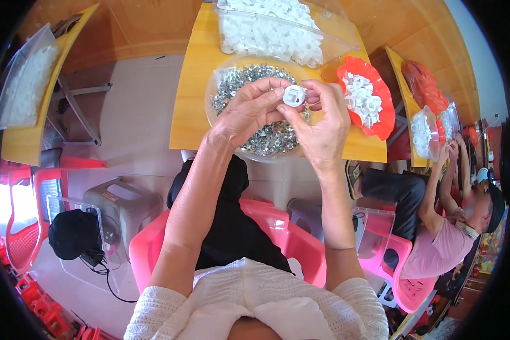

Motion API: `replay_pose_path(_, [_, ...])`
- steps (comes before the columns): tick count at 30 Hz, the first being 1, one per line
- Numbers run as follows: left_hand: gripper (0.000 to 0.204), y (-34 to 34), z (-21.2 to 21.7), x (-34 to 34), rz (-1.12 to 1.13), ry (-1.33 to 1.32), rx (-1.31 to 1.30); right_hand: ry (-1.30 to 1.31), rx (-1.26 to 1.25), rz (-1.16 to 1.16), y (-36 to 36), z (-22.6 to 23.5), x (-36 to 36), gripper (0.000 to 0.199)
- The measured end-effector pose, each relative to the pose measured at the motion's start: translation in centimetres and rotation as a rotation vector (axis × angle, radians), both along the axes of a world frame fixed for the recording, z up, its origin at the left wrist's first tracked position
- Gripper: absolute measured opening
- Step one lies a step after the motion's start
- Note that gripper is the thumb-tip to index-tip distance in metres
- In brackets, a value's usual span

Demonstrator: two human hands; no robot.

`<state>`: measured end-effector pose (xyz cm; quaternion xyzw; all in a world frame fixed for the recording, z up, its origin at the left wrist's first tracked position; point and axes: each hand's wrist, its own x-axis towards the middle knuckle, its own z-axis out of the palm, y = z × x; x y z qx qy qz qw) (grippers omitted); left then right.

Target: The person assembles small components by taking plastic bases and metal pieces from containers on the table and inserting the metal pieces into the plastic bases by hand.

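Between my two hands is a small round white plastic part [293,96] with a slot across its face. My left hand [252,107] pinches its left side between thumb and fingers. From the other side, my right hand [323,113] has thumb and fingers closed at its edge; whether a smaller piece is also in those fingers is hidden. Both hands are above a round clear tub [211,107] full of small silvery metal pieces [269,139]. To the right of my right hand lies a red scalloped dish [384,107] with white plastic pieces [361,99] in it.
A clear rectangular bin [343,42] of white parts stands at the table's [187,119] far side. Another bin [25,85] sits on a table to the left. On the right, a seated person [445,238] works at another table near a clear bowl [432,133] of white pieces.
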<state>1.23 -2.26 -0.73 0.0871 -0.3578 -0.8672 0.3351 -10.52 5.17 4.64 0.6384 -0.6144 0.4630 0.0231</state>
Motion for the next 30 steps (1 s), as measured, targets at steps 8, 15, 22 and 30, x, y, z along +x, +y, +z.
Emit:
replay_pose_path(8, [0.018,0.1,0.4,0.2,-0.013,0.056,0.034,0.035,-0.020,0.041,0.0,-0.2,0.3,0.037])
replay_pose_path(15, [0.020,-0.1,0.1,0.6,0.023,-0.039,0.062,0.141,-0.006,0.189,-0.2,-0.1,-0.3,0.042])
replay_pose_path(22, [0.027,-0.5,0.2,0.9,0.076,0.010,0.066,-0.095,0.012,0.226,-0.4,1.0,-1.3,0.038])
replay_pose_path(30, [0.025,-0.9,0.2,1.1,0.197,0.040,0.118,0.001,0.413,0.037,1.1,-3.4,-4.7,0.010])
